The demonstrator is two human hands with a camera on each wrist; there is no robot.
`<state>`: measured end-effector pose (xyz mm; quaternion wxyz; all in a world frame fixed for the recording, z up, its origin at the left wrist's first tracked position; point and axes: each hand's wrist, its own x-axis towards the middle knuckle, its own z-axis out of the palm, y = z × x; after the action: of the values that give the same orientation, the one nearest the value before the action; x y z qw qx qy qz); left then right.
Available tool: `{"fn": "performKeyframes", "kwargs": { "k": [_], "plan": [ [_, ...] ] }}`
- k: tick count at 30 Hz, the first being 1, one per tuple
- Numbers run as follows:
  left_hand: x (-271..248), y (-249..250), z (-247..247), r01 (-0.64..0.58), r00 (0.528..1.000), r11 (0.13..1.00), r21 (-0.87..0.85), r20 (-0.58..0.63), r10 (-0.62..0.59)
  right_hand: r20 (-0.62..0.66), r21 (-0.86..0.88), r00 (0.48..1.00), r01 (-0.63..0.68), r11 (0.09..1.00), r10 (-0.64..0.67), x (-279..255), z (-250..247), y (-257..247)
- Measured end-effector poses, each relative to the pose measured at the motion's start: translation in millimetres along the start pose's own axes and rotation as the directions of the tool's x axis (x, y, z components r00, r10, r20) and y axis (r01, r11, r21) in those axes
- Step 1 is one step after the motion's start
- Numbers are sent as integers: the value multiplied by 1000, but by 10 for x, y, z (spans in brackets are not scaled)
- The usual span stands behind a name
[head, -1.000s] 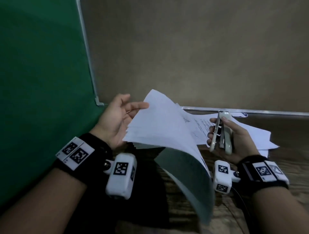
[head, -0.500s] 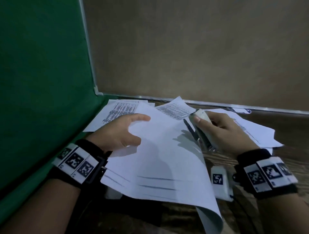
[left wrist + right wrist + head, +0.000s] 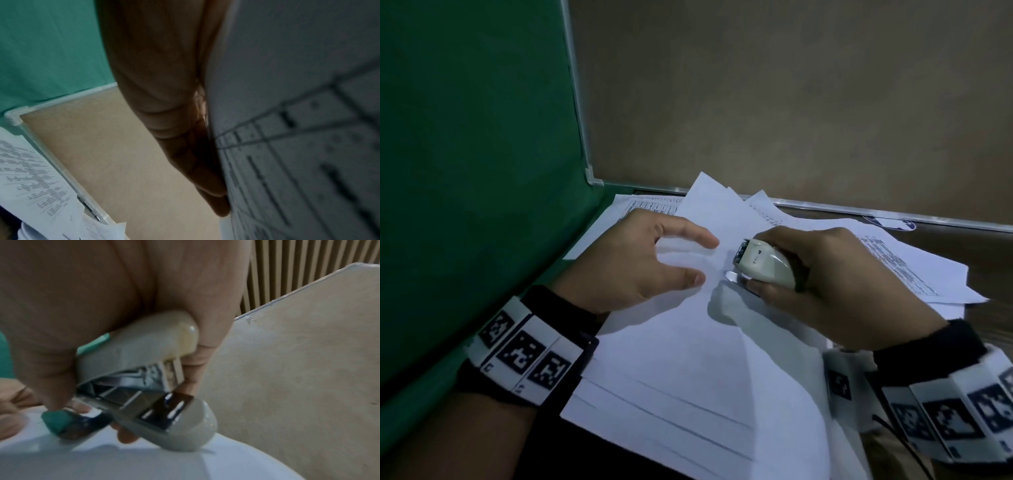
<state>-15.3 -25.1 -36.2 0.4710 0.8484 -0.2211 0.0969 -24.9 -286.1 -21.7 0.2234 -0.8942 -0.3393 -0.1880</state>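
Observation:
A stack of white sheets [image 3: 688, 370] lies tilted over the desk in the head view. My left hand [image 3: 698, 258] rests on it with thumb and index finger spread on top. In the left wrist view straight fingers [image 3: 174, 129] lie against a printed sheet [image 3: 308, 97]. My right hand [image 3: 760, 262] grips a cream stapler [image 3: 774, 267] that points left. Its metal base touches the top sheet near the left thumb. The right wrist view shows the stapler [image 3: 144, 353] with its mouth apart and no paper inside, just above a white sheet [image 3: 144, 464].
A green board [image 3: 476, 171] stands on the left and a brown cork board [image 3: 791, 102] with a metal frame behind. More printed sheets [image 3: 900, 267] lie spread on the wooden desk [image 3: 989, 253] at the right. A blue and white sticker [image 3: 893, 222] sits by the frame.
The sheets, held up a second ago, have come down flat. My left hand now lies on top of them. My right hand turned the stapler from upright and brought it left onto the sheets.

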Motion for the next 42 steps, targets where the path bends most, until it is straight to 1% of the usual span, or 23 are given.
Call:
{"fn": "performKeyframes", "kwargs": {
  "k": [2, 5, 7, 12, 20, 31, 37, 42],
  "plan": [
    [-4, 26, 53, -36, 999, 998, 48, 10, 35, 31, -40, 999, 24, 999, -23, 4, 31, -41],
    [0, 32, 137, -87, 995, 996, 36, 47, 86, 44, -65, 999, -20, 998, 23, 8, 102, -59],
    [9, 14, 162, -91, 995, 996, 16, 42, 90, 32, -75, 998, -56, 996, 59, 6, 135, -54],
    [7, 8, 196, -67, 997, 997, -21, 28, 68, -6, -69, 993, -119, 990, 119, 24, 148, -60],
    [9, 1, 227, -28, 999, 998, -65, -20, 27, -23, -85, 992, -124, 989, 122, 23, 149, -33],
    [-18, 54, 201, 46, 999, 997, -54, -15, -46, -28, -108, 989, -145, 984, 143, 15, 180, -45],
    [-23, 84, 204, 53, 999, 998, -38, -10, -53, -15, -158, 994, -113, 981, 112, 20, 213, -48],
    [-19, 76, 199, 55, 998, 998, -43, -4, -55, -25, -132, 993, -120, 984, 117, 29, 234, -69]
  ]
}}
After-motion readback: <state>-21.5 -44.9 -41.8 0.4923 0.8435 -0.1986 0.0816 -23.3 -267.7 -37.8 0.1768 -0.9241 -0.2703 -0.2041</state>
